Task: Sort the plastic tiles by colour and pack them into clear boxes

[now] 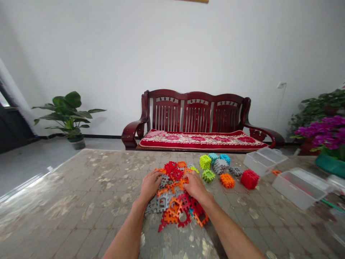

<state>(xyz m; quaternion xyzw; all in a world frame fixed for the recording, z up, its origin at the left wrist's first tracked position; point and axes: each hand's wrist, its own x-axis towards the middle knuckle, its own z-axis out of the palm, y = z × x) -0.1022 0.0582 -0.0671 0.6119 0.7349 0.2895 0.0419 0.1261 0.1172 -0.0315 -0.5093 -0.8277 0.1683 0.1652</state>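
Observation:
A heap of flat interlocking plastic tiles [176,205], red, orange and grey, lies on the patterned table [81,201] in front of me. My left hand [150,186] rests on the heap's left side, fingers curled down onto grey and orange tiles. My right hand [195,187] rests on its right side, fingers bent over red and orange tiles. What either hand grips is hidden under the fingers. Behind the heap stand assembled cubes: a yellow-green cube [205,162], a grey cube [220,166], an orange cube [227,180] and a red cube [249,179].
Two clear plastic boxes [300,187] with lids sit at the table's right. A dark red wooden bench [198,115] with a floral cushion stands behind the table. A potted plant [68,115] is at the left wall, purple flowers [326,131] at the right.

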